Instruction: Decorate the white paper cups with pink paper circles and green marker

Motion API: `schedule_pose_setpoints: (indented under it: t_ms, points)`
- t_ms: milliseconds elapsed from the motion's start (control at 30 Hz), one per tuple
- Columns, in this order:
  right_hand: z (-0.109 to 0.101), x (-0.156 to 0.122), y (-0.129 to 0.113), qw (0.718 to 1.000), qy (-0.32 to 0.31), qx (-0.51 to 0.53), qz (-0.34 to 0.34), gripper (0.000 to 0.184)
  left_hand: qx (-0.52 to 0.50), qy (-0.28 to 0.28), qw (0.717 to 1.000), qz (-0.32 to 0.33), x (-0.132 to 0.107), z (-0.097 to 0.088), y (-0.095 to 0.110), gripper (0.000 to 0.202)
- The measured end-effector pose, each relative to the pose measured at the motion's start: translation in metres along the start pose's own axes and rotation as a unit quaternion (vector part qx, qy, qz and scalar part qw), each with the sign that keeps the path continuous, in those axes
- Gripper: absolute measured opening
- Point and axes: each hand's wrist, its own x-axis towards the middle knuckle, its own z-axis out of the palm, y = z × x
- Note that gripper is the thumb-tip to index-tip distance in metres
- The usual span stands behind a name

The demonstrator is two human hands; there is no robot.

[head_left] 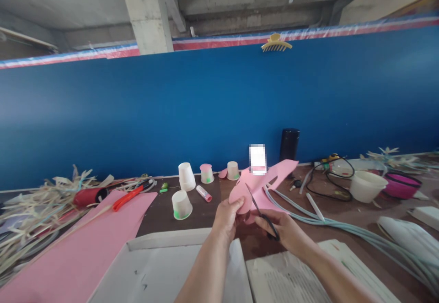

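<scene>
My left hand (226, 218) pinches the near edge of a pink paper sheet (264, 181), holding it up over the brown table (192, 207). My right hand (283, 229) grips black-handled scissors (262, 213), and their blades point up into the pink sheet. The sheet is partly cut, with a rounded piece by my left fingers.
Upside-down white cups (181, 203) and a glue stick (204, 193) stand behind my hands. A large pink sheet (82, 243) and red-handled scissors (127, 197) lie left, by dried straw (30, 211). White boxes (161, 266) sit near me. Pale tubes (329, 223), a white bowl (366, 186) and a black cylinder (289, 144) are right.
</scene>
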Motion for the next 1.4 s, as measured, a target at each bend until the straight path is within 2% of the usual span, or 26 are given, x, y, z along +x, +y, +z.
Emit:
schedule_pose_setpoints:
  t_ms: [300, 1000, 1233, 1400]
  points:
    - [0.001, 0.0, 0.002, 1.0, 0.003, 0.014, 0.0, 0.048, 0.001, 0.014, 1.0, -0.005, 0.001, 0.0, -0.001, 0.033]
    - [0.0, -0.001, -0.006, 1.0, -0.009, -0.002, -0.001, 0.038, 0.021, 0.027, 0.999, -0.001, 0.002, -0.005, 0.002, 0.035]
    - [-0.001, -0.001, -0.002, 1.0, -0.012, 0.007, 0.017, 0.041, 0.034, 0.065, 0.997, -0.006, -0.001, -0.006, 0.008, 0.032]
    - [-0.002, -0.001, -0.002, 1.0, -0.015, 0.002, 0.01, 0.039, 0.048, 0.063, 0.997, -0.001, -0.002, -0.006, 0.01, 0.032]
